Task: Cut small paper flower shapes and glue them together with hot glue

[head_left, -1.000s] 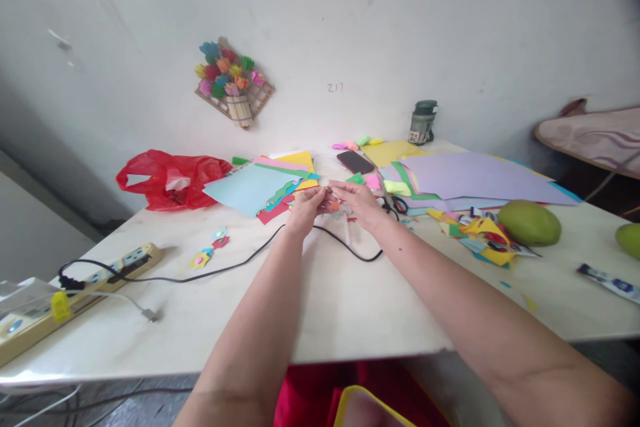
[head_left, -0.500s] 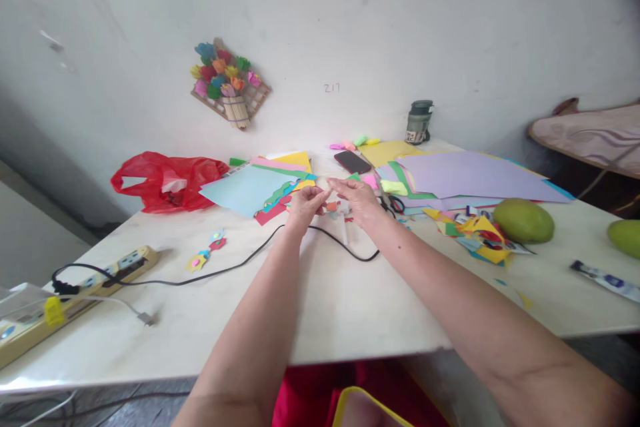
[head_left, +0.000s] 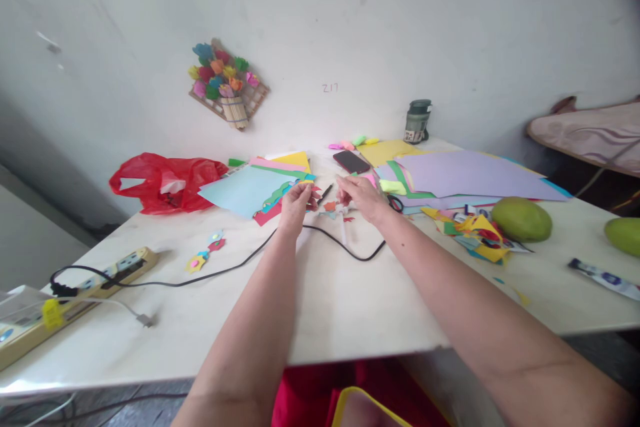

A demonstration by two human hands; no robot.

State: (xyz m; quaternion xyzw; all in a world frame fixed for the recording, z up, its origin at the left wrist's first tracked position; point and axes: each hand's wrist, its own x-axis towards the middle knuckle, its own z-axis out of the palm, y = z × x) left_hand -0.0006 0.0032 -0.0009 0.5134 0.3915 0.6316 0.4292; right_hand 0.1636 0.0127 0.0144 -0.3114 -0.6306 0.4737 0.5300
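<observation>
My left hand (head_left: 295,209) is raised over the table's middle, its fingertips pinched together; what they hold, if anything, is too small to tell. To its right, my right hand (head_left: 366,197) has curled fingers whose tips are pressed together, and I cannot make out anything in them. A gap separates the two hands. In that gap lie a dark pen-like stick (head_left: 325,193) and small orange-red paper cutouts (head_left: 330,207). A narrow white stick (head_left: 343,229) lies just below them. Black-handled scissors (head_left: 395,203) show partly behind my right wrist.
A black cord (head_left: 220,272) runs across the table from a power strip (head_left: 107,283). Joined paper flowers (head_left: 195,261) lie left. Coloured sheets (head_left: 465,175), paper scraps (head_left: 483,237) and a green mango-like fruit (head_left: 521,219) are right. A phone (head_left: 351,161) and red bag (head_left: 150,180) lie farther back.
My hands, whose fingertips nearly met before, have drawn apart: the left slightly left, the right slightly right. The dark stick between them now shows. The view has shifted a little.
</observation>
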